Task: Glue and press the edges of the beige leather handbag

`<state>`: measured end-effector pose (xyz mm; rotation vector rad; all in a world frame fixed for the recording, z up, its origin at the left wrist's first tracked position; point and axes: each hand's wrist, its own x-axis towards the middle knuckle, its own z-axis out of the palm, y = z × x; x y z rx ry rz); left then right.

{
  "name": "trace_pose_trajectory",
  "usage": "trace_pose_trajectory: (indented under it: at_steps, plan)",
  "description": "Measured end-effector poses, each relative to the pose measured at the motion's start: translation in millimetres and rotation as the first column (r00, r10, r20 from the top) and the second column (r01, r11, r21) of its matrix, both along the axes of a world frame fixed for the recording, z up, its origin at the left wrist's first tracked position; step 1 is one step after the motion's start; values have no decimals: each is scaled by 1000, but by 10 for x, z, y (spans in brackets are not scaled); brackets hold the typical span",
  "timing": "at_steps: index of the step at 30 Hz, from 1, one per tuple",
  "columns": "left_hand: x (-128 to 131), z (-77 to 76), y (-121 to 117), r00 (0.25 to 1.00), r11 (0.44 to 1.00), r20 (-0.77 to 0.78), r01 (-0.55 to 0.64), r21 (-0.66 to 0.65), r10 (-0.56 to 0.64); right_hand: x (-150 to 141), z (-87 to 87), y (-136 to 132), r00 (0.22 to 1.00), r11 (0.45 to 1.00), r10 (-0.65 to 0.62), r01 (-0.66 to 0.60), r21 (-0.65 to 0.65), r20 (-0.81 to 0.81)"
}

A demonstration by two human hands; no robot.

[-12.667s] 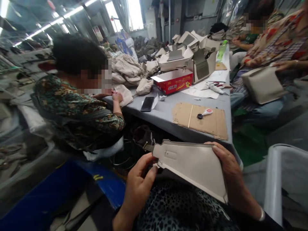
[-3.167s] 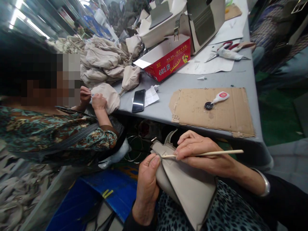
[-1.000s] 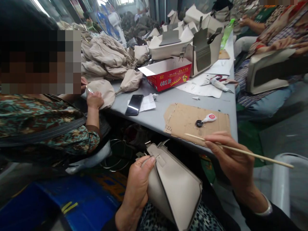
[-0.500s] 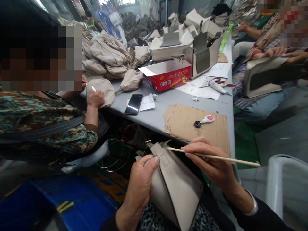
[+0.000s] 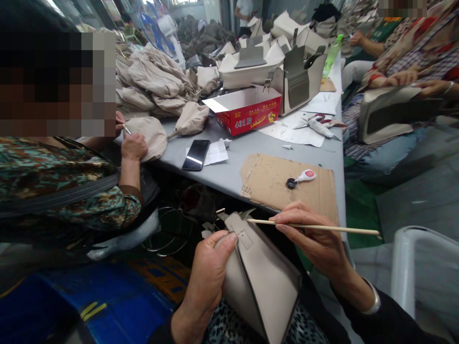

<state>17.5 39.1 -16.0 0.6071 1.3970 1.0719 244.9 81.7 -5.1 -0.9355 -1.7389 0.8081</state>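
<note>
A beige leather bag piece (image 5: 263, 282) rests on my lap, folded, with a small tab at its top end. My left hand (image 5: 210, 272) grips its upper left edge, thumb pressed by the tab. My right hand (image 5: 315, 236) pinches a thin wooden stick (image 5: 315, 227) held nearly level, its left tip hovering just above the tab. On the brown cardboard sheet (image 5: 322, 191) ahead lies a small white glue bottle (image 5: 304, 176) with its black cap beside it.
The grey table (image 5: 233, 167) carries a black phone (image 5: 196, 155), a red box (image 5: 247, 112), scissors (image 5: 315, 122), beige bags and pouches. A person in a patterned top works at left; others sit at right. A white bin rim (image 5: 401, 267) stands at lower right.
Over the last second my right hand swung the stick from over the cardboard back toward the bag's tab. My left hand kept its grip on the bag piece.
</note>
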Motion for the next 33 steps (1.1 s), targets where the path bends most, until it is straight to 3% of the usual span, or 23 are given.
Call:
trace_pose_trajectory:
  at_steps: [4, 11, 22, 33]
  plan:
    - [0, -9, 15, 1000, 1000, 0, 0, -3, 0, 15, -49, -19, 1000, 998, 4, -5, -55, -18]
    - [-7, -31, 14, 1000, 1000, -20, 15, 5, -15, -119, -203, -82, 974, 983, -64, 24, -182, -216]
    - [-27, -31, 0, 999, 999, -5, 37, 10, -37, -160, -302, -84, 971, 963, -61, -3, -270, -230]
    - [-41, -27, -20, 999, 999, 22, 38, -1, -38, -184, -291, -76, 967, 965, -59, -8, -262, -247]
